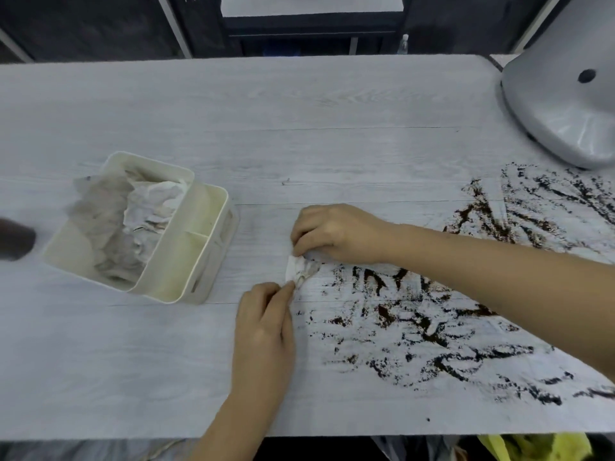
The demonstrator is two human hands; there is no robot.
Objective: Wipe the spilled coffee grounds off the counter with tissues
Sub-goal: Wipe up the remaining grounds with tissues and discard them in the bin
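Observation:
A small folded white tissue (298, 270) lies on the pale wood-grain counter (266, 128), at the left edge of the spill. My left hand (264, 324) pinches its near end with thumb and fingertips. My right hand (336, 232) pinches its far end, with the forearm reaching in from the right over the spill. Dark coffee grounds (416, 321) are smeared in streaks over the right half of the counter, from the tissue out to the right edge.
A cream plastic caddy (199, 261) stands at the left, with crumpled used tissues (133, 221) in its large compartment. A grey appliance (562, 94) sits at the back right corner. A dark blurred object (15, 237) shows at the far left edge. A yellow bag (532, 447) hangs below the counter's front edge.

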